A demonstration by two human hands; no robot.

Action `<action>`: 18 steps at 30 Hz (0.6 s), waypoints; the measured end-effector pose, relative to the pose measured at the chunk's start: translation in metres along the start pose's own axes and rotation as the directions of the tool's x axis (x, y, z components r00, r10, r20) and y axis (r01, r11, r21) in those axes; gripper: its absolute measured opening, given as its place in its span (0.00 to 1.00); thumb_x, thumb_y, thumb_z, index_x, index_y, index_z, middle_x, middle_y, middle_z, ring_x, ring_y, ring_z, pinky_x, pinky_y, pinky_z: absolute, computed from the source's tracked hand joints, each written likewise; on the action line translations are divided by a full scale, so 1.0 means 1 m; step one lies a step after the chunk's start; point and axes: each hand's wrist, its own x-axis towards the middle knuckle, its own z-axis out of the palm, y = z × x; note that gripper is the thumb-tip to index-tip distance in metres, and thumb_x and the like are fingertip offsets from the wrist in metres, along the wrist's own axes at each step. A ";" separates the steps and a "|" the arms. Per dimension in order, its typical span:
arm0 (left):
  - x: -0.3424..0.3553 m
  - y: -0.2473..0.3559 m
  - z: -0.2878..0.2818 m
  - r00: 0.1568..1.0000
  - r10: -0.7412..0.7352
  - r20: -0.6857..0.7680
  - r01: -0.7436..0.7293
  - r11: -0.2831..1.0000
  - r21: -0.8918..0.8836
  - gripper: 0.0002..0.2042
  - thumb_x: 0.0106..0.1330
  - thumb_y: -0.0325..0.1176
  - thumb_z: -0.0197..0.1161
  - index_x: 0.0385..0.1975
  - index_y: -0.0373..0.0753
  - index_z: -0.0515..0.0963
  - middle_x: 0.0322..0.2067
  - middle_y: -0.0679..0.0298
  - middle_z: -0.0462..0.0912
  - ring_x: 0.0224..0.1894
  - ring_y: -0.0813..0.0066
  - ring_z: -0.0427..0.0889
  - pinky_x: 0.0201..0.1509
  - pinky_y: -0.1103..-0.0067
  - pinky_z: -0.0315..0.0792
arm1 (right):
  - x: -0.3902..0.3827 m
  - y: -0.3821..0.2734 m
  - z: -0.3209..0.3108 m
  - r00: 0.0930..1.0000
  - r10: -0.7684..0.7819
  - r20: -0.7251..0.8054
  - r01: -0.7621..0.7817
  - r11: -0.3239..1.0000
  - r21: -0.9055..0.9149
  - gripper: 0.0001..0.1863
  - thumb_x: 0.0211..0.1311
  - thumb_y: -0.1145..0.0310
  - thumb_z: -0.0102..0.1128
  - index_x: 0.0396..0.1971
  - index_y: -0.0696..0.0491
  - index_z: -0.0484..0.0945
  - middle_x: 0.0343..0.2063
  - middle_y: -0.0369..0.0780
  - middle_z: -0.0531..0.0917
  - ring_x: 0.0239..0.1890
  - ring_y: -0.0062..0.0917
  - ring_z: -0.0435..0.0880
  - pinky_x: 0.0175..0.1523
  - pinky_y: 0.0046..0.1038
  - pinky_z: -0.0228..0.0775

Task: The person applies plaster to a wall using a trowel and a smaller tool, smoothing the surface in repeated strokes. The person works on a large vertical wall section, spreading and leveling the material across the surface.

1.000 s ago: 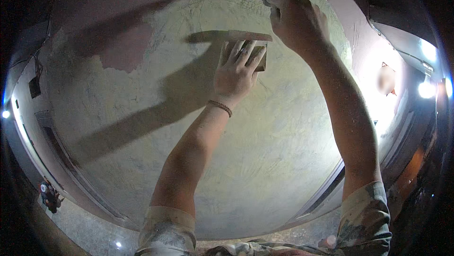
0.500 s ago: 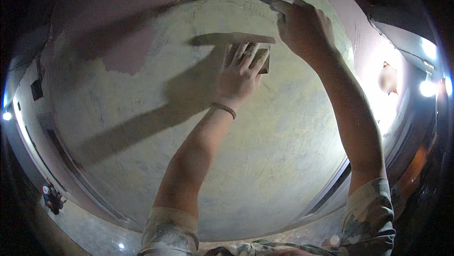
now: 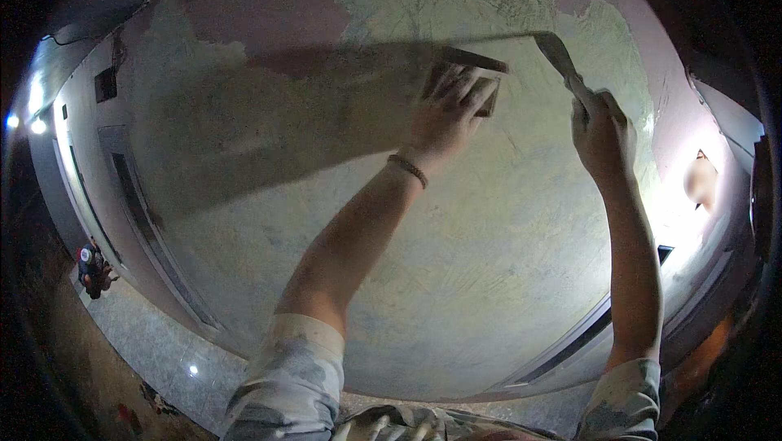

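In front of me rises a pinkish wall (image 3: 285, 1), much of it coated with pale greenish-white putty (image 3: 407, 254) with a ragged upper edge. My left hand (image 3: 448, 111), with a beaded bracelet (image 3: 407, 171) at the wrist, is closed around a flat rectangular plastering trowel (image 3: 486, 99). The trowel's dark long edge is uppermost; whether it touches the wall I cannot tell. To its right, my right hand (image 3: 604, 131) grips the handle of a putty knife (image 3: 556, 57). The knife's blade tilts up and left beside the putty, above the trowel's level.
Dark shadows of arms and tools fall leftward across the wall. A bright light glares on the right-hand wall near a round fixture (image 3: 700, 180). At far left, a person (image 3: 94, 270) crouches on the pale floor (image 3: 163, 343). Dark door or window frames (image 3: 138, 197) flank the wall.
The view has shifted, showing more of the putty's upper edge. The right hand and putty knife have come lower and farther right in view; the left hand with the trowel sits farther right.
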 end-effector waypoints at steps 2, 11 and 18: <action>-0.005 -0.044 -0.013 0.999 0.046 0.003 -0.045 0.967 0.251 0.26 0.67 0.42 0.67 0.67 0.56 0.75 0.68 0.62 0.72 0.75 0.59 0.64 0.80 0.52 0.54 | -0.038 0.018 -0.002 0.998 -0.042 -0.053 0.043 0.999 0.011 0.14 0.73 0.68 0.57 0.55 0.41 0.81 0.32 0.39 0.80 0.27 0.31 0.85 0.30 0.33 0.80; -0.029 -0.151 -0.066 0.715 -0.633 -0.296 0.646 0.760 -0.064 0.25 0.78 0.46 0.51 0.69 0.42 0.72 0.72 0.50 0.66 0.76 0.50 0.62 0.82 0.55 0.45 | -0.197 0.034 -0.029 0.810 0.404 0.424 -0.454 0.891 0.019 0.17 0.68 0.75 0.61 0.55 0.51 0.85 0.31 0.42 0.83 0.31 0.28 0.84 0.38 0.32 0.77; -0.050 -0.119 -0.053 0.755 -0.616 -0.225 0.636 0.771 0.021 0.25 0.79 0.44 0.50 0.73 0.43 0.67 0.77 0.55 0.56 0.79 0.49 0.51 0.82 0.58 0.42 | -0.147 -0.014 -0.028 0.996 0.005 0.084 -0.021 0.982 0.186 0.16 0.67 0.74 0.64 0.53 0.46 0.84 0.32 0.39 0.81 0.26 0.27 0.83 0.30 0.30 0.76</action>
